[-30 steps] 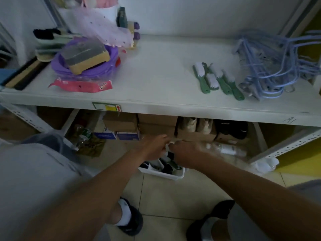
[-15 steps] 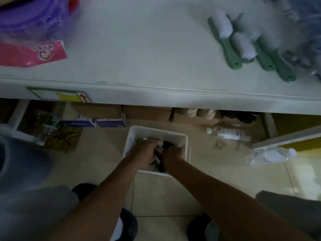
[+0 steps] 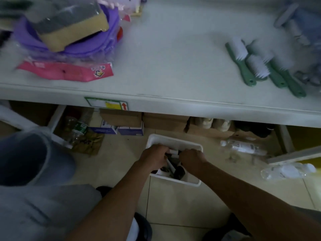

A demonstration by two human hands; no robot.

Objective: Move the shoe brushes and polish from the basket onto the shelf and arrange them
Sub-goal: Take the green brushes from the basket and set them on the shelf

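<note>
Basket (image 3: 173,140) holds brushes (image 3: 174,168) — left hand (image 3: 154,157), right hand (image 3: 191,158) dug among them, fingers hidden, grip unclear.

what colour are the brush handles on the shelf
Green, with white bristles. The brushes show best in the head view, toward the right end of the shelf.

left hand (image 3: 154,156): fingers curled, knuckles up | right hand (image 3: 192,158): fingers curled, knuckles up

The basket (image 3: 174,139) I reach into is smooth white plastic; the shelf (image 3: 173,58), matt white and faintly scuffed; its brushes (image 3: 249,78), green plastic handles with white bristles; the boxes (image 3: 165,121) beneath, matt brown cardboard; the floor (image 3: 173,202), glossy tile.
</note>
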